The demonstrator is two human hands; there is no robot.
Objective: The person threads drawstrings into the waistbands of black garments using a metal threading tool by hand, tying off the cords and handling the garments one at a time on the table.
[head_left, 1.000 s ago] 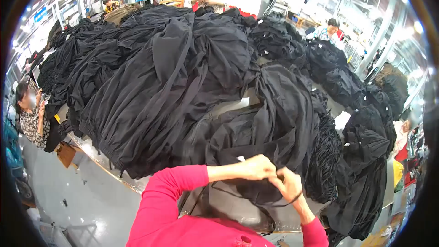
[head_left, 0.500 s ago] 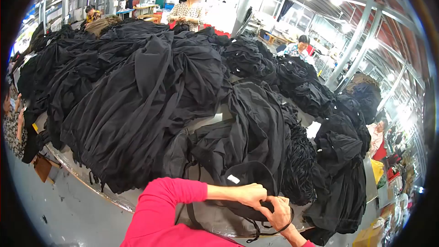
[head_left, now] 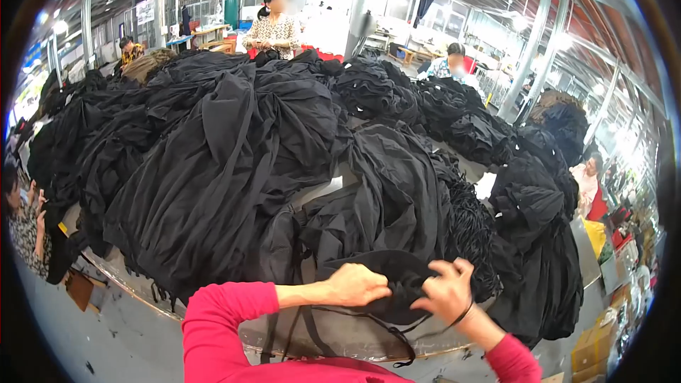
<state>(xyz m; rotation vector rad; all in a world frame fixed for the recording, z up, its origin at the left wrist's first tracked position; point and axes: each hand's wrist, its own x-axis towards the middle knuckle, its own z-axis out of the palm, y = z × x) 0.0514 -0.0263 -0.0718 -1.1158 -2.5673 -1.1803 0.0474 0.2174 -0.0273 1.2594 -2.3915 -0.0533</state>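
A black fabric piece with thin straps (head_left: 404, 273) lies at the near edge of the table, in front of a larger heap of dark cloth. My left hand (head_left: 358, 285) is closed on its upper left part, the fingers pressed together. At the right side of the same piece is my right hand (head_left: 447, 291), thumb and fingers spread apart, with nothing visible between them. A dark band circles the right wrist. Loose black straps (head_left: 397, 340) trail over the table edge below the hands.
Large piles of black cloth (head_left: 227, 163) cover the grey table (head_left: 333, 330). A bundle of thin black cords (head_left: 472, 234) lies to the right. Co-workers stand around the table, one at the far side (head_left: 273, 32) and one at the left edge (head_left: 28, 230). Cardboard boxes (head_left: 592, 347) stand lower right.
My hands were close together on the black piece; now they are apart, the left moved left, the right moved up and opened. The white label on the fabric is no longer visible.
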